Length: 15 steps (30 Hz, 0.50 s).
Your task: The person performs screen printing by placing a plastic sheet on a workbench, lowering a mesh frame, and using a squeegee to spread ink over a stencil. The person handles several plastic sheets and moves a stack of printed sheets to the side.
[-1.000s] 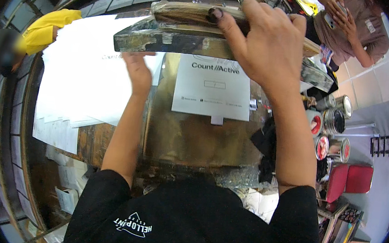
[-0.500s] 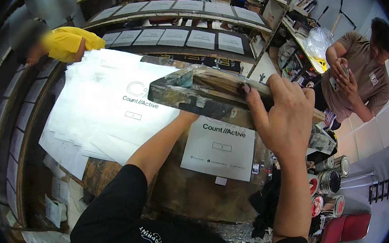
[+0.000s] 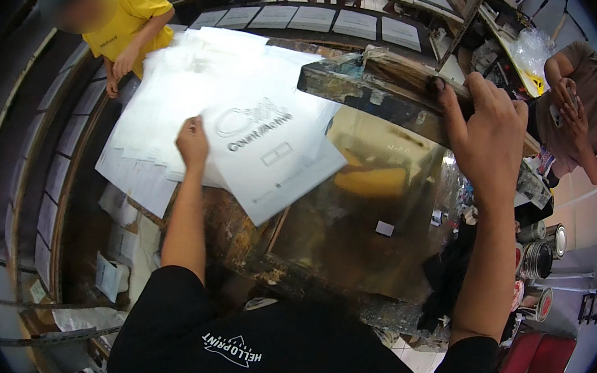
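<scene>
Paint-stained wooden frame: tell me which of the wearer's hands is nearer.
Right. The right hand grips the wooden frame from above; the left hand is apart from it, off to its left, holding the edge of the printed sheet.

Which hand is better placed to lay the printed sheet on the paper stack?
Probably the left hand: it pinches the printed sheet by its edge, beside the paper stack, while the right hand grips the wooden frame.
</scene>
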Tool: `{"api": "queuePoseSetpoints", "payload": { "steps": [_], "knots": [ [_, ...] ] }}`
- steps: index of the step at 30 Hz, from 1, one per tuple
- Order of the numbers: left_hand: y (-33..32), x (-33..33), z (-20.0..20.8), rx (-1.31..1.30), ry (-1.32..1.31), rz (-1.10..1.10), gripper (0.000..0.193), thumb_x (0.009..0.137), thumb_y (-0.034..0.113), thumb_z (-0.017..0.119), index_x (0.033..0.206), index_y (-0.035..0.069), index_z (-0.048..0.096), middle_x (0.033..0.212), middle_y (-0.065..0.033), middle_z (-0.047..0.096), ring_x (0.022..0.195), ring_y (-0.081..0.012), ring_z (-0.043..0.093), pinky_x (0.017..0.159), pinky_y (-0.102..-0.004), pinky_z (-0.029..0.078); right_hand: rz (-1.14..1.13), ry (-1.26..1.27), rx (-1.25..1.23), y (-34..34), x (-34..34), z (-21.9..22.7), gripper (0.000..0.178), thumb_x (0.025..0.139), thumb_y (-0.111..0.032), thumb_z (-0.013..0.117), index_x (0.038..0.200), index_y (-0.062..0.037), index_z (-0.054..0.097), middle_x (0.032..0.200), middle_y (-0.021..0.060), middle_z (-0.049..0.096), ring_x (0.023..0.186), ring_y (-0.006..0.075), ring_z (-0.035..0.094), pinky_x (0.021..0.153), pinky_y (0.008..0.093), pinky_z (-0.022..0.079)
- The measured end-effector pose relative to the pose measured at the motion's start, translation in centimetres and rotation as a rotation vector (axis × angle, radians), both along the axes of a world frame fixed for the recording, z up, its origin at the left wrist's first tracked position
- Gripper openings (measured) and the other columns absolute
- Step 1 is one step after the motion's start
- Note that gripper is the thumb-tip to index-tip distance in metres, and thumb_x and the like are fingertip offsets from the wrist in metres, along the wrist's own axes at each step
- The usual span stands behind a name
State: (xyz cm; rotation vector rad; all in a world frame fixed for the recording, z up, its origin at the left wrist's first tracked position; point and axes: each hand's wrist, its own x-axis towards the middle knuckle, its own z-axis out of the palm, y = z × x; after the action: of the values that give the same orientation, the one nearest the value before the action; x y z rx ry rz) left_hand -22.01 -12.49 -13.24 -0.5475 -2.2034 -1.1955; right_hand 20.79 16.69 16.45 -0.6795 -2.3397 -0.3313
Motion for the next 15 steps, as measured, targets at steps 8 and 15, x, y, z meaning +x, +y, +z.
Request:
{"api": "queuePoseSetpoints", "payload": {
  "steps": [8,15],
  "knots": [
    [-3.6,-3.9,7.2,-0.497,0.147,0.12,0.056,0.104,0.041,0.065,0.153,0.015,0.058,0.165,-0.0187,0.045,0.142,-0.0422,0.05,0.114,-0.0587,0.041,0.018,0.011,0.048,0.4,-0.3,-0.2,0.044,0.103,-0.043,0.063,0.107,-0.0003,0.068,0.096,0.0182,0.07,0.096,0.0378,0.066,0.088,0.0447,0.042],
    [8.3,10.0,-0.5,-1.304,0.106,-0.609,0.064,0.116,0.052,0.019,0.173,0.023,0.022,0.18,-0.0024,0.019,0.167,-0.0279,0.007,0.129,-0.0645,-0.015,0.061,0.075,0.074,1.7,-0.5,0.2,0.049,0.103,-0.049,0.063,0.107,-0.0006,0.072,0.097,0.0219,0.073,0.095,0.0399,0.069,0.088,0.0452,0.043]
  ]
}}
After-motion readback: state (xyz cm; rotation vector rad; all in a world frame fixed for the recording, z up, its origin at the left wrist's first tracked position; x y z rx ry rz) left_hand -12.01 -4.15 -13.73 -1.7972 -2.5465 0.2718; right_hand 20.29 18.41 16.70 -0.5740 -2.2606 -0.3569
